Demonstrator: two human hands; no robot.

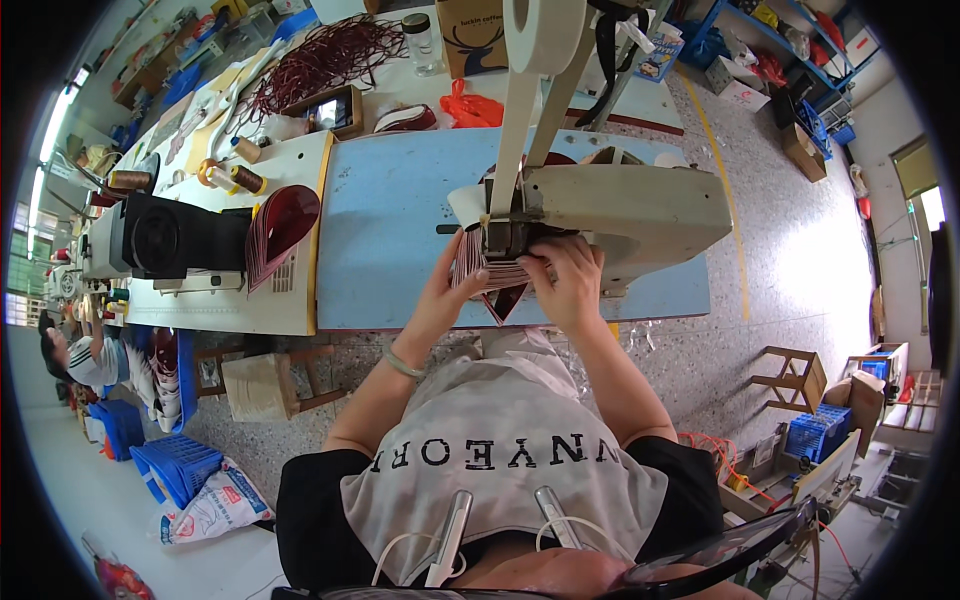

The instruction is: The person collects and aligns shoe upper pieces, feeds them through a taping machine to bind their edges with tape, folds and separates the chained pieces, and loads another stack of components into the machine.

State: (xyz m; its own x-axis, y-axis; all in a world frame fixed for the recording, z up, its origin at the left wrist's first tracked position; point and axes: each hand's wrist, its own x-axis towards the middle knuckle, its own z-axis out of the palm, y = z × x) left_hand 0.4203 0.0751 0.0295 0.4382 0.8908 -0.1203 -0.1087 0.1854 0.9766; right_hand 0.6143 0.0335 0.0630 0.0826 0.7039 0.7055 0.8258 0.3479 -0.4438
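Note:
Under the head of a beige machine (630, 205) sits a stack of dark red pieces (503, 304) with many pale edges. My left hand (445, 292) grips the stack from its left side, thumb across the front and fingers partly hidden behind. My right hand (570, 284) is closed at the stack's right side, its fingers bent close under the machine head; the fingertips are partly hidden. A band of white tape (509, 140) runs down from a white roll (543, 35) into the machine head. The light blue table (390, 240) lies beneath.
Left of me stands a black and white machine (150, 238) with another dark red folded stack (283, 228). Thread spools (246, 180), a glass jar (421, 48), a red plastic bag (472, 104) and dark red strips (325, 62) lie beyond. A stool (258, 387) and blue crate (180, 465) stand on the floor; another person (95, 360) is far left.

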